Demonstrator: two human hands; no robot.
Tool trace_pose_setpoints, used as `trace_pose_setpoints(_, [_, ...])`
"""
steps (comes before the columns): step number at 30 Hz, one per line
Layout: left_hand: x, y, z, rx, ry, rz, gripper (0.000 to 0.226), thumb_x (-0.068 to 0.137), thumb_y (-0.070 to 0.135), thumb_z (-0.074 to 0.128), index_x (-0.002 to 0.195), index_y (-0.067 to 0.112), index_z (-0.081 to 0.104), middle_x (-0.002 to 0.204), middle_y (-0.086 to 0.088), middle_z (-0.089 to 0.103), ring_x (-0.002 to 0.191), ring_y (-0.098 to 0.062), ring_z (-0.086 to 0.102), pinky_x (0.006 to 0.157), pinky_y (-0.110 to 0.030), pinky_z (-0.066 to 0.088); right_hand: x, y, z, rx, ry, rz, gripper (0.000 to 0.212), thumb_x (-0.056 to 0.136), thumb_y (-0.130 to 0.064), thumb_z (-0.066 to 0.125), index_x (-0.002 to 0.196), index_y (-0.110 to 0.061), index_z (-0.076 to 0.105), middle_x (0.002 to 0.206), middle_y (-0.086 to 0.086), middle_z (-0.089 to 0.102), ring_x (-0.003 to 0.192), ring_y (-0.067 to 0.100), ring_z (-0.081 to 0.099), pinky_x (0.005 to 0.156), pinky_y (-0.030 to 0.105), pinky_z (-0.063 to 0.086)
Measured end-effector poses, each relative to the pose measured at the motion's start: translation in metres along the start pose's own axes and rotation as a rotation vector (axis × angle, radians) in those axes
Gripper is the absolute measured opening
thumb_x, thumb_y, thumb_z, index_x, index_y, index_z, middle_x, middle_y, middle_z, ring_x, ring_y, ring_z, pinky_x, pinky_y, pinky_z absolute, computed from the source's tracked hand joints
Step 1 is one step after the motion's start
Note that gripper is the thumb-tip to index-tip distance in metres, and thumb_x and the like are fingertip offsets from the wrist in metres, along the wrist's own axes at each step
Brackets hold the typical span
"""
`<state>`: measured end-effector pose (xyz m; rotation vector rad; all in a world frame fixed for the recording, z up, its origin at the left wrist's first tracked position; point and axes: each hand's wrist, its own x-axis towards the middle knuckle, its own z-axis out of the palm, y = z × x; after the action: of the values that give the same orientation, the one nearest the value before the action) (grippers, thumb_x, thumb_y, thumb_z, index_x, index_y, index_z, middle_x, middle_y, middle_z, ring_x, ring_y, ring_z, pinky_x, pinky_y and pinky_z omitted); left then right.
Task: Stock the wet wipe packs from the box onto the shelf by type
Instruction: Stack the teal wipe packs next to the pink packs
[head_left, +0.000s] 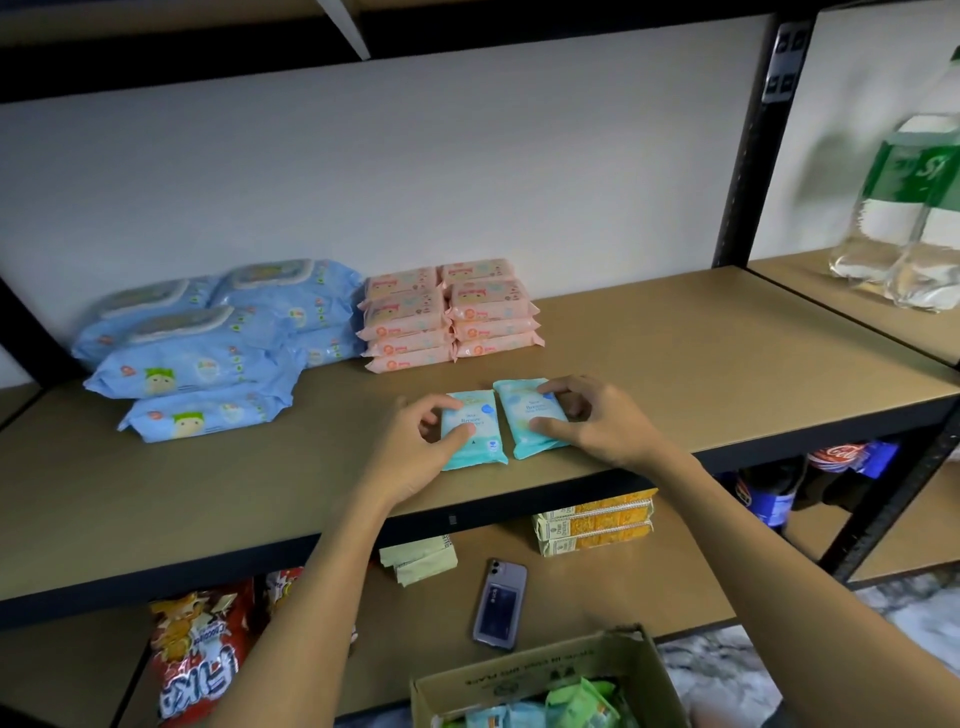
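A: Head view: what do the hands hold?
B: The left hand pinches the left teal pack; the right hand pinches the right teal pack, just beside it on the shelf.
A: Any writing?
B: Too blurred to read.
A: Around those packs?
B: Behind them, pink packs; left of those, blue packs. Below, the box holds more.

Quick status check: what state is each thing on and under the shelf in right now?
Left teal pack: flat on shelf, left hand gripping it.
Right teal pack: flat, right hand gripping it.
Blue packs: stacked at left.
Pink packs: stacked.
Box: open, packs inside.
Phone: face down.
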<state>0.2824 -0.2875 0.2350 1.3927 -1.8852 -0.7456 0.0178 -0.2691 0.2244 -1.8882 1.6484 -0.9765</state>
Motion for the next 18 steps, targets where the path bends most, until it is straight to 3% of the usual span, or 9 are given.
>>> trace_pose_setpoints(3, [0.001,-0.005,0.003,0.03,0.028,0.021,0.024,0.088,0.042,0.073,0.111,0.041,0.067,0.108,0.004,0.052,0.093,-0.009,0.055,0.074,-0.02,0.046,0.001,0.001,0.0,-0.003,0.001,-0.005,0.048,0.082,-0.051,0.075,0.125,-0.032,0.064,0.11,-0.006,0.053,0.093,0.01,0.057,0.075,0.019,0.045])
trace_pose_setpoints(11, [0.0,-0.004,0.009,0.089,0.098,0.05,0.023,0.088,0.046,0.07,0.11,0.04,0.064,0.105,0.009,0.051,0.096,-0.007,0.053,0.071,-0.016,0.041,-0.001,-0.002,0.005,-0.042,0.007,-0.026,0.051,0.082,-0.057,0.073,0.127,-0.034,0.063,0.107,-0.009,0.056,0.091,0.01,0.058,0.076,0.029,0.051])
trace_pose_setpoints(15, [0.001,-0.007,0.01,0.092,0.107,0.049,0.023,0.088,0.047,0.069,0.11,0.04,0.063,0.105,0.01,0.051,0.099,-0.01,0.054,0.082,-0.027,0.049,-0.001,-0.001,0.004,-0.041,-0.003,-0.025,0.05,0.083,-0.057,0.072,0.127,-0.035,0.063,0.11,-0.011,0.058,0.094,0.009,0.059,0.074,0.026,0.051])
trace_pose_setpoints(18, [0.0,-0.006,0.011,0.1,0.098,0.039,0.025,0.091,0.048,0.065,0.114,0.039,0.062,0.108,0.009,0.049,0.105,-0.013,0.053,0.088,-0.031,0.05,-0.001,-0.002,0.005,-0.035,0.002,-0.024,0.052,0.081,-0.062,0.07,0.125,-0.035,0.063,0.112,-0.009,0.06,0.095,0.008,0.06,0.08,0.031,0.055])
